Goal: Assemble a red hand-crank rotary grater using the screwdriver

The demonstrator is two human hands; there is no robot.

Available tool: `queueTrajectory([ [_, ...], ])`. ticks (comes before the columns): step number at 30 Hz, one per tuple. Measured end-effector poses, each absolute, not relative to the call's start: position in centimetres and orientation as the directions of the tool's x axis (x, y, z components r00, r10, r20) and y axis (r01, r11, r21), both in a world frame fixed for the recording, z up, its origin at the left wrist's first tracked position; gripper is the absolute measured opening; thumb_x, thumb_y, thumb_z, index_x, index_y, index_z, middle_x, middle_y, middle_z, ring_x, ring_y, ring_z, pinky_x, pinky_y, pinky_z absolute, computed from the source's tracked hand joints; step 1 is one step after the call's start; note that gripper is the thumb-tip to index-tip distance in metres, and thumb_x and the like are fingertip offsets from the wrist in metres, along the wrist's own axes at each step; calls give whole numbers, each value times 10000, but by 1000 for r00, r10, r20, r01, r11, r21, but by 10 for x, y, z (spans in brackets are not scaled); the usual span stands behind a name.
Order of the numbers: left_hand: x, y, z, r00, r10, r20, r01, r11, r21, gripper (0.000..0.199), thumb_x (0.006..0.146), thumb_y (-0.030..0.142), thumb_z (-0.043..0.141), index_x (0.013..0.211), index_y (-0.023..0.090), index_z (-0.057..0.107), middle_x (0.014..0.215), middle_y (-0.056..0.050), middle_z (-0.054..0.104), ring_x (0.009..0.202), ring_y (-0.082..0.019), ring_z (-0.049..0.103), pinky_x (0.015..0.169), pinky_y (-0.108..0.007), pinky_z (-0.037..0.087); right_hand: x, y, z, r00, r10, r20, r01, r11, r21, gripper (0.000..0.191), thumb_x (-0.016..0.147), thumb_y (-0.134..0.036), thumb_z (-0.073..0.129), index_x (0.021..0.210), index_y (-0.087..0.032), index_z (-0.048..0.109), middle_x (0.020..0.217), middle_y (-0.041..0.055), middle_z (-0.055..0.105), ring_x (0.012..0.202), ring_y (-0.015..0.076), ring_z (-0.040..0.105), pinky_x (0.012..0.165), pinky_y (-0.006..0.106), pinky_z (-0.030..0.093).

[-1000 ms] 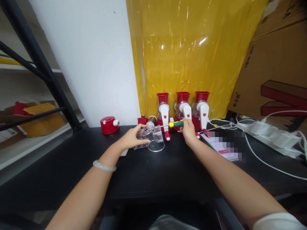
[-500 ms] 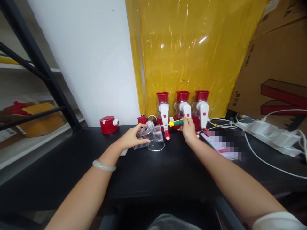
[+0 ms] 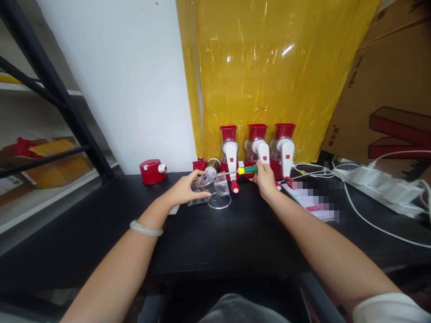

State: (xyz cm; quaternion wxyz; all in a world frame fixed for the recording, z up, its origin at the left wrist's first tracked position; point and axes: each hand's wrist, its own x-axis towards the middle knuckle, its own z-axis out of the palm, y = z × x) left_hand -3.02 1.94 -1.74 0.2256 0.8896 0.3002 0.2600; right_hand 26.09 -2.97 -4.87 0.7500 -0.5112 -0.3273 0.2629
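Observation:
My left hand [image 3: 190,188] is closed around a clear plastic grater body [image 3: 220,185], which lies on its side on the black table with its round base toward me. My right hand [image 3: 265,180] grips a screwdriver [image 3: 247,170] by its green and yellow handle. The metal shaft points left, its end at the upper right part of the clear body; whether the tip touches it I cannot tell. Just behind the clear body is a metal grating drum [image 3: 213,165], with a small red part [image 3: 199,166] to its left.
Three red and white rotary graters [image 3: 230,152] stand along the back by the yellow sheeting. A red round base [image 3: 153,172] sits at the left. On the right are a phone [image 3: 308,202], white cables and a power strip [image 3: 387,193]. A large carton [image 3: 380,80] leans behind.
The screwdriver has tilted slightly, its handle a little higher against the clear body. The view has shifted slightly; both hands keep their holds.

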Motion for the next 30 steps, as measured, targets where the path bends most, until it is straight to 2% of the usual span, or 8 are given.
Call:
queueTrajectory([
  [5, -29, 17, -16, 674, 663, 325, 433, -712, 553, 729, 713, 492, 786, 1328, 244, 483, 1124, -105, 699, 1006, -285, 681, 898, -441, 506, 263, -30, -48, 642, 733, 226, -49, 333, -942, 332, 891, -556, 516, 786, -245, 463, 435, -95, 407, 367, 109, 439, 409, 246, 481],
  [10, -29, 15, -14, 670, 672, 316, 451, -706, 546, 751, 709, 515, 786, 1333, 230, 481, 1100, -99, 698, 986, -279, 677, 893, -428, 504, 262, -30, -48, 620, 771, 143, -185, 321, -929, 165, 895, -353, 436, 829, -224, 514, 537, -52, 555, 417, 120, 541, 442, 253, 504],
  [13, -29, 15, -13, 674, 670, 310, 440, -702, 560, 752, 714, 509, 784, 1344, 236, 476, 1125, -99, 693, 1006, -275, 675, 903, -424, 501, 262, -30, -48, 620, 769, 155, -199, 345, -917, 96, 837, -278, 455, 842, -215, 527, 547, -59, 556, 417, 107, 538, 444, 235, 495],
  [17, -29, 15, -14, 677, 665, 314, 438, -707, 555, 757, 718, 497, 783, 1359, 242, 474, 1143, -106, 692, 1033, -282, 670, 924, -441, 492, 263, -30, -48, 632, 758, 161, -157, 329, -931, 60, 816, -267, 484, 840, -219, 511, 508, -72, 520, 405, 102, 516, 408, 202, 453],
  [21, -29, 16, -15, 675, 665, 320, 445, -712, 543, 768, 716, 498, 784, 1369, 246, 467, 1156, -111, 691, 1056, -293, 663, 945, -461, 484, 263, -30, -47, 644, 751, 148, -148, 312, -938, 72, 851, -291, 499, 829, -222, 499, 486, -80, 492, 396, 93, 491, 407, 200, 465],
  [27, -29, 17, -15, 668, 666, 331, 453, -717, 530, 763, 711, 495, 785, 1361, 239, 478, 1171, -112, 682, 1052, -294, 661, 937, -461, 490, 262, -29, -47, 646, 746, 163, -103, 297, -949, 261, 873, -455, 579, 777, -242, 466, 414, -110, 376, 340, 88, 393, 374, 212, 447],
  [30, -29, 17, -16, 670, 664, 332, 446, -718, 535, 758, 712, 489, 785, 1358, 239, 476, 1178, -114, 682, 1050, -290, 663, 934, -453, 493, 263, -29, -47, 654, 734, 183, -70, 300, -951, 306, 859, -506, 591, 767, -245, 462, 419, -111, 365, 335, 90, 389, 367, 218, 442],
])
